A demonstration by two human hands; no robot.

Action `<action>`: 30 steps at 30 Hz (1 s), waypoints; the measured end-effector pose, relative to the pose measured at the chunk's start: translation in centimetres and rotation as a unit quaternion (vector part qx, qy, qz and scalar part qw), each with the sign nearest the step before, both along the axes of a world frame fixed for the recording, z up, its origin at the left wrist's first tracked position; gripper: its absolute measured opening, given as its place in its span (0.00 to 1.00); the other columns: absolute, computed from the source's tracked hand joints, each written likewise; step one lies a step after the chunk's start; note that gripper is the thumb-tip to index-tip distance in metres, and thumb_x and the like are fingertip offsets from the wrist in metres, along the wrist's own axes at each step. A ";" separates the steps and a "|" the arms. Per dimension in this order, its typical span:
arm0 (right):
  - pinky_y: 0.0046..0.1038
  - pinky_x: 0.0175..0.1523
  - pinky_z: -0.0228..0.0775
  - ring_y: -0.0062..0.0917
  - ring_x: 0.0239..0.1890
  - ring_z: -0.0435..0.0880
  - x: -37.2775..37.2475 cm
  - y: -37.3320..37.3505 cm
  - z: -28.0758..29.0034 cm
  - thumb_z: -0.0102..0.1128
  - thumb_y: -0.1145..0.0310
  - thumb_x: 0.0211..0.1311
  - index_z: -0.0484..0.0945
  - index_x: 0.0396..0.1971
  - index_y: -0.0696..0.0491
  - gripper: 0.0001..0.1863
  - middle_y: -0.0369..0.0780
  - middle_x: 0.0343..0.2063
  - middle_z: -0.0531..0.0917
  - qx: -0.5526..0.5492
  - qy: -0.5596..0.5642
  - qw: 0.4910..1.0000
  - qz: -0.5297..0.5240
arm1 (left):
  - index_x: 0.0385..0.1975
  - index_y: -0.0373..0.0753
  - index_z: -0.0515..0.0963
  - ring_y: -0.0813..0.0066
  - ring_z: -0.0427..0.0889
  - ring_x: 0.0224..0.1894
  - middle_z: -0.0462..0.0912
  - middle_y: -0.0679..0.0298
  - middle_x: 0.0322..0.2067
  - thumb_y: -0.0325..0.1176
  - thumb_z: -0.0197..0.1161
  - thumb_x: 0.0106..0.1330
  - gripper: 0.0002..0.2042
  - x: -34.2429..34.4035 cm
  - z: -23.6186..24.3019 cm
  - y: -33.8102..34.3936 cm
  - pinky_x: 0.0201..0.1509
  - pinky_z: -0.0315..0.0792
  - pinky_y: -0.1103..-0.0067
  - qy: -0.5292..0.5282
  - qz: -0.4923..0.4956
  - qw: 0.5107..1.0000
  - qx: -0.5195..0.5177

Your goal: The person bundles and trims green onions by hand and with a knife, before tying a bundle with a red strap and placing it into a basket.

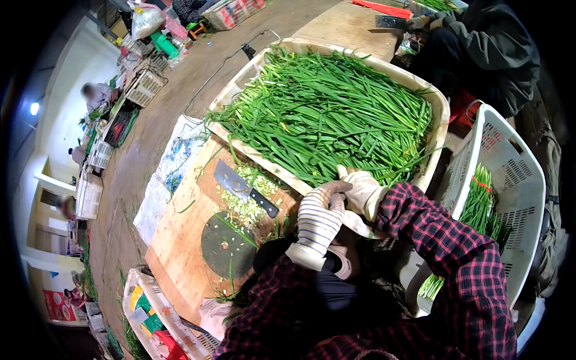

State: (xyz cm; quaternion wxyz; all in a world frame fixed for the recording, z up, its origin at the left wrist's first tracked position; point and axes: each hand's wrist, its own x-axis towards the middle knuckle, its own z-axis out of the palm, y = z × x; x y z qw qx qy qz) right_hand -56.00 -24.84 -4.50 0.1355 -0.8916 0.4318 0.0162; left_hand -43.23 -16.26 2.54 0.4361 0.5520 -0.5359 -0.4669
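My left hand (318, 222), in a striped knitted glove, is curled closed near the front corner of a large crate. My right hand (363, 191), in a pale glove, is against it with bent fingers. Whatever lies between the fingers is hidden. A white strip (357, 223) shows just below the two hands. Long green garlic chives (342, 114) fill the crate (443, 114) beyond them. Left of my hands, a cleaver (240, 185) with a black handle rests on a wooden board (174, 237) among chopped pale stem ends (246, 210).
A dark round patch (228, 245) marks the board. On the right stands a white slotted crate (522, 198) with bundled chives (480, 201). A smaller crate (180, 327) with coloured packages is at lower left. A co-worker (492, 54) sits at upper right, holding a blade (390, 22).
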 end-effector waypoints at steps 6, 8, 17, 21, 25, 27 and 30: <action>0.34 0.43 0.74 0.39 0.42 0.81 1.1 -1.8 -0.8 0.65 0.47 0.45 0.59 0.62 0.67 0.50 0.51 0.43 0.80 0.134 -0.002 0.988 -0.071 | 0.43 0.28 0.77 0.78 0.79 0.42 0.82 0.60 0.40 0.18 0.49 0.67 0.11 -0.2 0.3 -0.1 0.53 0.71 0.82 0.041 0.005 0.999 -0.009; 0.33 0.40 0.73 0.38 0.38 0.81 2.0 -1.8 -1.6 0.61 0.47 0.49 0.67 0.55 0.64 0.40 0.47 0.38 0.81 0.069 0.025 0.997 -0.028 | 0.44 0.28 0.76 0.77 0.80 0.42 0.82 0.60 0.41 0.19 0.49 0.68 0.10 0.2 -0.1 -0.1 0.51 0.71 0.82 0.089 0.013 0.996 -0.022; 0.33 0.49 0.76 0.38 0.47 0.83 3.7 -1.3 0.5 0.71 0.58 0.41 0.75 0.44 0.59 0.30 0.48 0.41 0.83 0.107 -0.051 0.976 -0.181 | 0.46 0.31 0.77 0.75 0.82 0.40 0.83 0.59 0.40 0.28 0.59 0.66 0.11 1.7 0.3 -0.5 0.45 0.75 0.81 0.207 0.058 0.976 -0.018; 0.37 0.47 0.77 0.41 0.46 0.83 1.5 -3.3 2.9 0.72 0.59 0.39 0.74 0.47 0.62 0.34 0.51 0.42 0.83 0.153 -0.003 0.971 -0.181 | 0.49 0.33 0.75 0.69 0.83 0.43 0.81 0.56 0.45 0.28 0.58 0.66 0.14 3.9 0.8 -0.4 0.48 0.77 0.79 0.206 0.115 0.972 0.015; 0.35 0.37 0.76 0.38 0.34 0.84 -1.6 -7.6 2.5 0.74 0.58 0.31 0.82 0.27 0.62 0.24 0.50 0.29 0.84 0.198 -0.076 0.964 -0.162 | 0.58 0.32 0.68 0.65 0.74 0.59 0.75 0.52 0.54 0.28 0.54 0.66 0.20 4.5 1.3 -0.7 0.60 0.73 0.74 0.149 0.076 0.986 -0.023; 0.35 0.33 0.74 0.37 0.31 0.83 -2.5 -9.1 2.2 0.76 0.58 0.24 0.81 0.21 0.62 0.25 0.50 0.24 0.83 0.215 -0.101 0.959 -0.157 | 0.45 0.34 0.71 0.69 0.74 0.53 0.76 0.59 0.45 0.27 0.55 0.66 0.10 3.7 1.0 -1.1 0.57 0.71 0.74 0.370 0.108 0.917 0.103; 0.34 0.30 0.73 0.34 0.25 0.82 -3.2 -10.9 1.4 0.77 0.59 0.21 0.82 0.19 0.63 0.24 0.48 0.21 0.83 0.232 -0.146 0.952 -0.135 | 0.33 0.38 0.71 0.68 0.75 0.41 0.74 0.62 0.33 0.33 0.57 0.67 0.06 0.4 2.5 -1.0 0.51 0.71 0.72 0.439 0.103 0.864 0.223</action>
